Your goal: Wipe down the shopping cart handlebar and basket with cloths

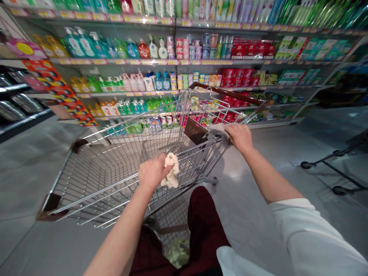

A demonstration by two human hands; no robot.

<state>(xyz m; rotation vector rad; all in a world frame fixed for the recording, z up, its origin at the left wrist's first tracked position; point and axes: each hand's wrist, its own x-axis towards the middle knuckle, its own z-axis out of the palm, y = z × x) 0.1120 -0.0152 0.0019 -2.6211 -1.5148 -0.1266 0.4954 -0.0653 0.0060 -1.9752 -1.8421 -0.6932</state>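
A wire shopping cart [100,168] stands in front of me in a shop aisle, turned at an angle, with brown corner caps and a brown handle bar [230,94]. My left hand [153,170] is closed around a crumpled white cloth [171,174] and rests on the cart's near rim. My right hand [240,136] is closed over a grey cloth [215,132], pressed on the cart's frame close to the folding child seat [195,130]. The basket holds nothing that I can see.
Shelves [172,61] packed with bottles and boxes line the aisle behind the cart. A dark shelf unit [17,111] stands at the left. A black wheeled frame [336,168] sits on the grey tiled floor at the right. My dark red trousers [204,226] show below.
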